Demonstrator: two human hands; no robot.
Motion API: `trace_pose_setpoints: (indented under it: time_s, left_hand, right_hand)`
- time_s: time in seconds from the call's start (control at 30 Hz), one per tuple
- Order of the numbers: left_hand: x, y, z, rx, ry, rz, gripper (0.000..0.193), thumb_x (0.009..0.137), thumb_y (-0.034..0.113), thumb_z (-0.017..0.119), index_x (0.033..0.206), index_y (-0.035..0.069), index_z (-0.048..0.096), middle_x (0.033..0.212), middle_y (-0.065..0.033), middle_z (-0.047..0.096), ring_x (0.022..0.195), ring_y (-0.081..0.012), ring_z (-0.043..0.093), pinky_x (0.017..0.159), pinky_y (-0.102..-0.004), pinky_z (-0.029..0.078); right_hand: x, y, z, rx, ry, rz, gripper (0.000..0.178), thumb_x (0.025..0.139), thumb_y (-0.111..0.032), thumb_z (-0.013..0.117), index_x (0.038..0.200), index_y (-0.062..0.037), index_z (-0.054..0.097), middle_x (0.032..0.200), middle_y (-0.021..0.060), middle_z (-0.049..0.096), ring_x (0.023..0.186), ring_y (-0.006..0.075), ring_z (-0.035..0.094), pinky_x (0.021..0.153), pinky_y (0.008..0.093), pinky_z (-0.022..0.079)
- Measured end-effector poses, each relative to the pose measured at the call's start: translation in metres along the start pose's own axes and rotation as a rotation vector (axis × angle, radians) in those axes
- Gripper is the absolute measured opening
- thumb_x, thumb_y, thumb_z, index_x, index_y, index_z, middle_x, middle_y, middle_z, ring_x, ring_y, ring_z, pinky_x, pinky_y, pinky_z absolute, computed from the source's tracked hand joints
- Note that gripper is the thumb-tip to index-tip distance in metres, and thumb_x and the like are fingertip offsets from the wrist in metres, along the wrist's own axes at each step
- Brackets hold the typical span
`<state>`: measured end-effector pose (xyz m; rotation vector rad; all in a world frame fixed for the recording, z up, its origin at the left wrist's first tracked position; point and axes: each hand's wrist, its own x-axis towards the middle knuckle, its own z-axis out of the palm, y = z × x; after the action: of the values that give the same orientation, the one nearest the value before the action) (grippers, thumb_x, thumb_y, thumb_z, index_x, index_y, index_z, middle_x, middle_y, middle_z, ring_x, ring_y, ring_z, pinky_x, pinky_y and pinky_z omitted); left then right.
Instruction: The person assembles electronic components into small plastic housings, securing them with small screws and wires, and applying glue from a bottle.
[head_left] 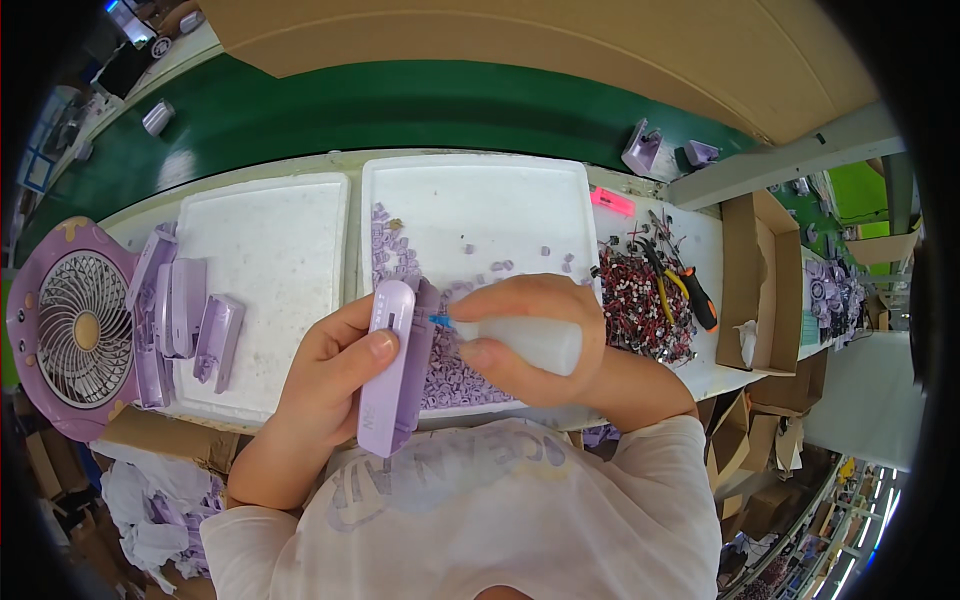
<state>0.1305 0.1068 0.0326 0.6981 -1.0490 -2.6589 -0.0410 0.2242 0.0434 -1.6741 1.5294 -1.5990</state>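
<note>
My left hand (pixel 335 365) is closed round a long lilac plastic housing (pixel 385 410), held upright with its open side turned to the right. In my right hand (pixel 535 300) lies a white squeeze bottle (pixel 535 343). Its blue nozzle tip (pixel 440 321) points left and meets or nearly meets the housing's inner edge; I cannot tell which. Below both hands, many small lilac plastic parts (pixel 465 385) lie heaped in a white foam tray (pixel 480 205).
At left, several lilac housings (pixel 182 300) rest on another white tray (pixel 265 230), beside a purple fan (pixel 85 330). Right of the trays are a pile of red and black wired parts (pixel 640 300), pliers (pixel 662 280), an orange-handled screwdriver (pixel 700 300) and a cardboard box (pixel 760 290). Behind runs a green conveyor belt (pixel 400 105).
</note>
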Motion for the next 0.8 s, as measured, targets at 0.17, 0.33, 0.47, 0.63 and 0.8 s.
trace_pose_setpoints:
  time_s: [0.17,0.33,0.47,0.63,0.8]
  left_hand:
    - [0.0,-0.001,-0.002,0.014,0.012,0.002,0.046,0.085,0.02,0.062,0.124,-0.003,0.05,0.102,-0.0078,0.062,0.086,-0.0111,0.059,0.075,-0.025,0.049]
    - [-0.001,0.0,0.001,0.026,0.049,-0.006,0.047,0.085,0.021,0.062,0.123,-0.004,0.05,0.1,-0.0075,0.062,0.087,-0.0109,0.059,0.076,-0.0251,0.049]
    - [0.002,-0.001,-0.003,0.032,-0.007,-0.001,0.051,0.085,0.023,0.061,0.128,-0.001,0.046,0.11,-0.0085,0.058,0.09,-0.0133,0.059,0.078,-0.0256,0.048]
    - [0.006,0.0,-0.016,-0.099,0.082,0.269,0.038,0.092,0.027,0.051,0.126,0.015,0.04,0.124,-0.0133,0.046,0.089,-0.0268,0.06,0.073,-0.0359,0.053]
    - [0.015,-0.005,-0.044,-0.499,-0.098,0.153,0.05,0.09,0.05,0.049,0.124,0.013,0.048,0.137,-0.0194,0.036,0.074,-0.0277,0.058,0.051,-0.0288,0.047]
  right_hand:
    - [-0.002,0.001,0.003,0.016,0.01,-0.023,0.022,0.072,-0.008,0.071,0.092,-0.0002,0.064,0.079,0.0114,0.067,0.063,0.022,0.065,0.057,0.0288,0.05]
    - [0.0,0.002,0.003,0.029,0.006,-0.045,0.023,0.073,-0.007,0.07,0.093,0.0004,0.064,0.08,0.0123,0.067,0.063,0.0221,0.064,0.056,0.0282,0.049]
    - [0.0,0.004,-0.002,0.039,0.009,-0.066,0.023,0.074,-0.007,0.069,0.094,0.002,0.064,0.078,0.01,0.067,0.061,0.018,0.063,0.056,0.0269,0.049]
    - [0.037,0.051,-0.036,-0.413,0.243,-0.07,0.021,0.08,0.001,0.057,0.101,-0.0008,0.061,0.087,0.0091,0.062,0.074,0.0158,0.059,0.067,0.0276,0.047]
    - [0.05,0.108,-0.066,-0.873,-0.009,0.17,0.032,0.076,0.004,0.055,0.105,-0.0085,0.061,0.086,0.0114,0.056,0.076,0.0257,0.058,0.067,0.0354,0.047]
